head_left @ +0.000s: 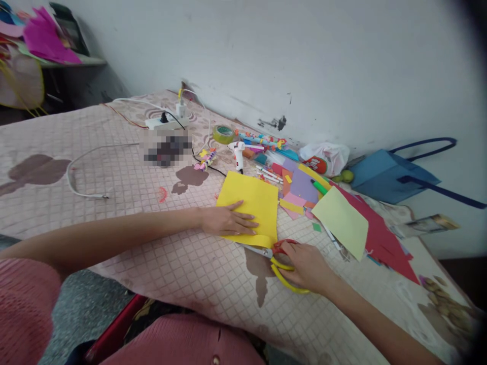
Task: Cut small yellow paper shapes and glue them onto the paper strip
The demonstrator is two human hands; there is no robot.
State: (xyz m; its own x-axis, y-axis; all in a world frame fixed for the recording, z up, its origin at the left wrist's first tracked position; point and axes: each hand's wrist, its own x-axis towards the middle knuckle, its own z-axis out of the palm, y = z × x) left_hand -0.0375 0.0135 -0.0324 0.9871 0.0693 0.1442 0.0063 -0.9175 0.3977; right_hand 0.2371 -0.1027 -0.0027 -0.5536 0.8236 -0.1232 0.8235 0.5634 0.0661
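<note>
Grid-patterned tablecloth (205, 276), curl-edged yellow sheet (254, 192) under a flat left hand (224, 221), metal-bladed scissors (268, 252) in the right hand (310, 266).

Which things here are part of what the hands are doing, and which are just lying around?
Apparently in use:
- left hand, flat on yellow sheet
- right hand, holding scissors

Seemingly lying about:
- glue gun
- tape roll
- power strip
- blue bag

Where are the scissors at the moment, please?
In the head view, the scissors are in the right hand, low and just right of centre, with their blades at the near edge of the yellow sheet.
</note>
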